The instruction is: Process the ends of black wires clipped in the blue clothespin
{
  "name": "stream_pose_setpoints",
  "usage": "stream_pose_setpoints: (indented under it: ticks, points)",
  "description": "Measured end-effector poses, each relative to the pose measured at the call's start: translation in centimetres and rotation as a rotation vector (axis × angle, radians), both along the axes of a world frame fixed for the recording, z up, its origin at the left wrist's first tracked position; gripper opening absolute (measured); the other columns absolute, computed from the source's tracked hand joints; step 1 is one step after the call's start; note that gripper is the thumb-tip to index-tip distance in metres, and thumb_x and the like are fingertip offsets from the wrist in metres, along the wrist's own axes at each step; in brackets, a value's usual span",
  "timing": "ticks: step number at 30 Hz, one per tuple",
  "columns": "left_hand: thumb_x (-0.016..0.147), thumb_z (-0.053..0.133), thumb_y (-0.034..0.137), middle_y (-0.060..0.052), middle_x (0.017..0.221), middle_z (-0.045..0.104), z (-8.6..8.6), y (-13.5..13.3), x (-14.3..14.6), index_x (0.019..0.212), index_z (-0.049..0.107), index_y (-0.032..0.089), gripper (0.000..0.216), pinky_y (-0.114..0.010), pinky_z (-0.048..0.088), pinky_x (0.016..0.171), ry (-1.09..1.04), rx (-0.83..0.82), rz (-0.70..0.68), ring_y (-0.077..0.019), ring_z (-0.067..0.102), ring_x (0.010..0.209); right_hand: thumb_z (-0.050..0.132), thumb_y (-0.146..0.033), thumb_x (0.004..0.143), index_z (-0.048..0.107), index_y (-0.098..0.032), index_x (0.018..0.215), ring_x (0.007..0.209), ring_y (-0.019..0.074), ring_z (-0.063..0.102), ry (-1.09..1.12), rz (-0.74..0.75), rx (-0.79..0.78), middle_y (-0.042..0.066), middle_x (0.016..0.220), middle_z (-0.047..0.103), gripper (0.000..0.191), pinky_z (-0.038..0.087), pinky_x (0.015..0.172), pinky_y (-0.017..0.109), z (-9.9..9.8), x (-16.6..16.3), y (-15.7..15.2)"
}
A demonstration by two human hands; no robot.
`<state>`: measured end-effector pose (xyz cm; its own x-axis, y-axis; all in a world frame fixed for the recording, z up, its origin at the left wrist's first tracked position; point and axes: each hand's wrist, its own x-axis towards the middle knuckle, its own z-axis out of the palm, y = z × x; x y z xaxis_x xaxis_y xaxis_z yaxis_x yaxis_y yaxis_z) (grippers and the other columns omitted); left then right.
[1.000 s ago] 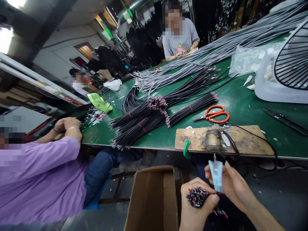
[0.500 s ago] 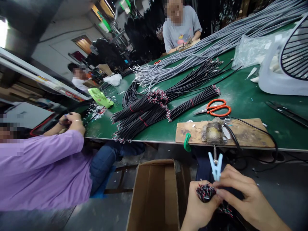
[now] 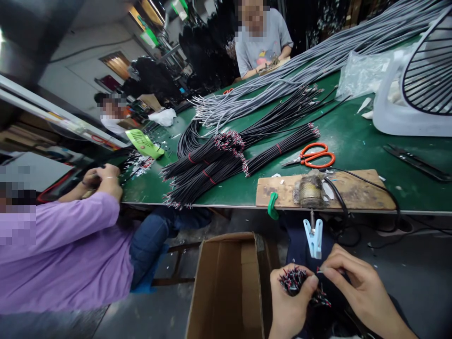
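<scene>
My left hand [image 3: 291, 296] is wrapped round a bundle of thin black cables [image 3: 292, 279], whose stripped red, white and black wire ends stick up out of the fist. Just to its right, my right hand [image 3: 349, 278] pinches the tip of one cable, a small red wire end [image 3: 319, 270] showing at the fingertips. More wire ends hang below and between the two hands. Above them a light blue clothespin [image 3: 314, 240] sits on the metal shaft of a small motor [image 3: 310, 190]. That motor is fixed to a wooden board [image 3: 367, 190] at the table's edge.
On the green table [image 3: 353, 146] lie orange-handled scissors [image 3: 318, 155], black snips [image 3: 416, 162], tied black cable bundles [image 3: 201, 179] and long grey cables [image 3: 268, 89]. A white fan [image 3: 388, 117] stands right. Below is a cardboard box [image 3: 226, 282]; a co-worker in purple [image 3: 70, 254] sits left.
My right hand has drawn slightly away from my left, with a wire end pinched in its fingertips. The bundle stays in my left hand. The whole view has shifted a little.
</scene>
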<state>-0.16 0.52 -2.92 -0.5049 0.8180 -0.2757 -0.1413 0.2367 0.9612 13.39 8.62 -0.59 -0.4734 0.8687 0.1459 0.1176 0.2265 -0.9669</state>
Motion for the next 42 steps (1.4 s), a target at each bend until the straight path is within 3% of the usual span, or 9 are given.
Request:
stream_pose_setpoints:
  ticks: [4,8,11,14,18,25,31,36,42]
  points:
    - [0.068,0.079,0.037,-0.004,0.062,0.069,0.5,0.2,0.1,0.071,0.066,0.015,0.026,-0.028,0.053,0.055,0.007,0.004,0.024,-0.0178,0.064,0.056,0.058,-0.02,0.091,0.067,-0.022,0.081,0.072,0.0186,0.062,0.02,-0.021,0.027,0.002,0.075,0.067,0.014,0.048,0.07,0.031,-0.2,0.4,0.3]
    - [0.068,0.079,0.037,-0.003,0.064,0.069,1.0,0.3,0.2,0.069,0.066,0.015,0.025,-0.029,0.053,0.061,0.016,0.034,0.028,-0.0167,0.063,0.057,0.057,-0.015,0.091,0.068,-0.025,0.092,0.077,0.0185,0.061,0.037,0.081,0.087,0.001,0.079,0.067,0.015,0.046,0.076,0.032,-0.4,0.7,0.4]
    - [0.066,0.08,0.034,-0.003,0.065,0.07,1.2,0.4,0.0,0.07,0.066,0.015,0.024,-0.029,0.053,0.062,-0.003,0.031,0.028,-0.0164,0.062,0.058,0.053,-0.016,0.093,0.065,-0.023,0.089,0.077,0.0185,0.058,0.056,0.102,0.046,0.002,0.079,0.064,0.014,0.043,0.077,0.033,-0.3,0.7,0.2]
    - [0.065,0.082,0.029,-0.004,0.066,0.069,1.7,0.8,-0.4,0.069,0.066,0.015,0.022,-0.03,0.052,0.065,-0.014,0.074,-0.04,-0.017,0.062,0.06,0.05,-0.028,0.095,0.061,-0.021,0.081,0.075,0.0176,0.054,0.136,0.188,-0.245,0.002,0.078,0.057,0.019,0.042,0.072,0.031,-0.4,0.5,0.2]
    - [0.065,0.079,0.02,-0.005,0.062,0.069,3.6,1.9,-1.2,0.063,0.071,0.015,0.01,-0.029,0.05,0.066,0.031,0.189,-0.253,-0.0171,0.062,0.059,0.06,-0.046,0.088,0.061,-0.016,0.077,0.069,0.0153,0.048,0.335,0.382,-0.665,0.001,0.072,0.05,0.031,0.039,0.064,0.027,-0.3,0.0,1.1]
    - [0.066,0.081,0.018,-0.003,0.061,0.073,5.5,3.0,-2.1,0.068,0.076,0.02,0.006,-0.024,0.047,0.058,0.132,0.424,-0.243,-0.0147,0.063,0.054,0.066,-0.055,0.08,0.07,-0.014,0.08,0.065,0.0144,0.045,0.545,0.155,-0.796,0.002,0.069,0.055,0.041,0.038,0.062,0.027,1.8,-2.4,4.2]
    - [0.066,0.079,0.016,-0.004,0.061,0.072,5.9,4.4,-2.4,0.065,0.076,0.019,0.004,-0.024,0.046,0.058,0.145,0.359,-0.233,-0.0157,0.063,0.056,0.073,-0.046,0.078,0.07,-0.015,0.071,0.061,0.011,0.045,0.624,0.106,-0.832,-0.001,0.065,0.056,0.032,0.039,0.057,0.022,2.3,-3.6,4.6]
    - [0.067,0.074,0.014,-0.003,0.057,0.069,5.7,4.8,-2.3,0.062,0.074,0.018,0.006,-0.024,0.044,0.056,0.156,0.305,-0.239,-0.0143,0.059,0.052,0.07,-0.047,0.08,0.072,-0.015,0.074,0.062,0.0117,0.05,0.649,0.1,-0.855,0.001,0.066,0.057,0.032,0.041,0.056,0.022,1.7,-3.7,4.1]
    - [0.066,0.071,0.009,-0.003,0.057,0.068,6.1,4.7,-2.6,0.061,0.073,0.017,0.01,-0.023,0.044,0.056,0.177,0.278,-0.249,-0.0142,0.059,0.053,0.056,-0.055,0.087,0.074,-0.016,0.083,0.064,0.0165,0.054,0.614,0.052,-0.869,0.005,0.068,0.062,0.044,0.045,0.061,0.03,-0.9,-2.2,3.8]
